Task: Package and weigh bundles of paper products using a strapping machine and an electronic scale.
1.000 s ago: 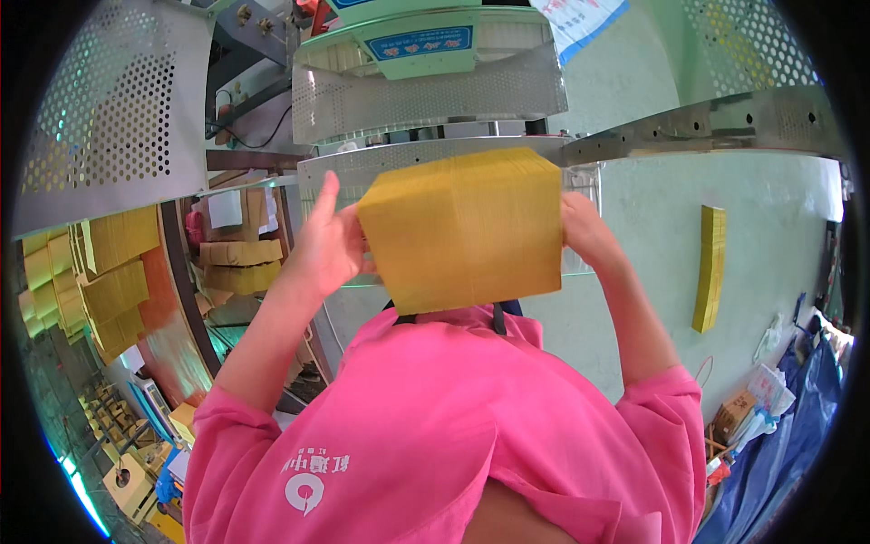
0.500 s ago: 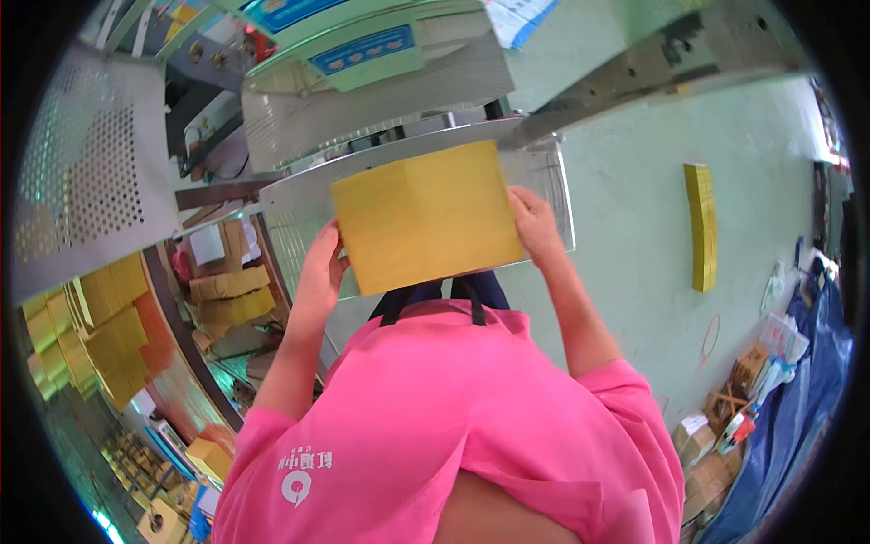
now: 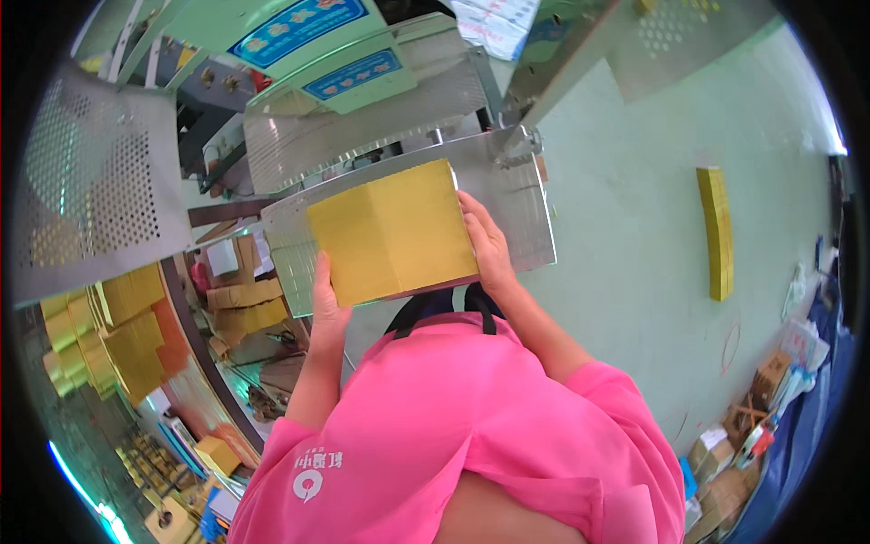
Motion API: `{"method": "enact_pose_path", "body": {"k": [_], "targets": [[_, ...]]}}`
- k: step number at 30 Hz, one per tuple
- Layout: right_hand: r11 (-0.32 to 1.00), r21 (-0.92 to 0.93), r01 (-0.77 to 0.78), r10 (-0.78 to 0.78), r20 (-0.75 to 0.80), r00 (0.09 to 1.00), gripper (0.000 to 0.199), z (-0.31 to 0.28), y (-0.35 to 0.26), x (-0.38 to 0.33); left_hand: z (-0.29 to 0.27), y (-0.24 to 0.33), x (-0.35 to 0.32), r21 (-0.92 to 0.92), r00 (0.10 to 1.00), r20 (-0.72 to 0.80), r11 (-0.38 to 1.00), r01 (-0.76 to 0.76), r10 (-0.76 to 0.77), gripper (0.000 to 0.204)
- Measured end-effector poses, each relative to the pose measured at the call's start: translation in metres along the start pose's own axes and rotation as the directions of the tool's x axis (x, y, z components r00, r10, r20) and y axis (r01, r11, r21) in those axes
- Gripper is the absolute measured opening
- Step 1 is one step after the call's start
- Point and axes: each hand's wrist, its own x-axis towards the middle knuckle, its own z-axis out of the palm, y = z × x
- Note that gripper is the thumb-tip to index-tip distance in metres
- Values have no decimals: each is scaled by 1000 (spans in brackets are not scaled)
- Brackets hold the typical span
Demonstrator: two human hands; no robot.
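Note:
A rectangular stack of yellow paper [image 3: 394, 231] lies tilted slightly over the metal table [image 3: 521, 227] of a machine, in front of my body. My left hand [image 3: 328, 292] presses its left edge, thumb along the side and the other fingers mostly hidden. Against the right edge rests my right hand [image 3: 485, 243], its fingers pressed together along the paper's side. Between the two hands the stack is held; how thick it is cannot be made out from above. A faint crease runs down its middle.
Ahead stands the pale green machine [image 3: 372, 82] with a clear ribbed guard [image 3: 299, 145]. A perforated metal panel [image 3: 109, 172] is at the left, above piled yellow stacks [image 3: 127, 335]. A long yellow row [image 3: 714, 231] lies on the floor at right; cartons [image 3: 725, 480] sit lower right.
Both hands have shifted the yellow stack left and a little nearer, over the table. My right hand has moved left along with its edge. The view has turned slightly.

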Motion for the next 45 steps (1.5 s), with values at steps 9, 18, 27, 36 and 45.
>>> {"method": "enact_pose_path", "body": {"k": [9,18,27,36,45], "targets": [[996,45,-75,74,20,997,38,7,-7,15,8,-6,2,59,995,24,994,-97,96,53],[997,-75,-21,21,-4,1000,39,33,-20,46,15,-5,28,-90,990,46,988,-126,130,56],[997,67,-28,23,63,998,53,35,-37,109,60,66,107,102,960,247,981,-162,133,68],[994,102,38,-51,125,991,56,44,-32,106,55,63,104,-31,933,289,976,-216,216,69],[995,96,5,-27,224,974,60,52,-45,125,61,57,112,-22,950,196,969,-246,245,66]]}}
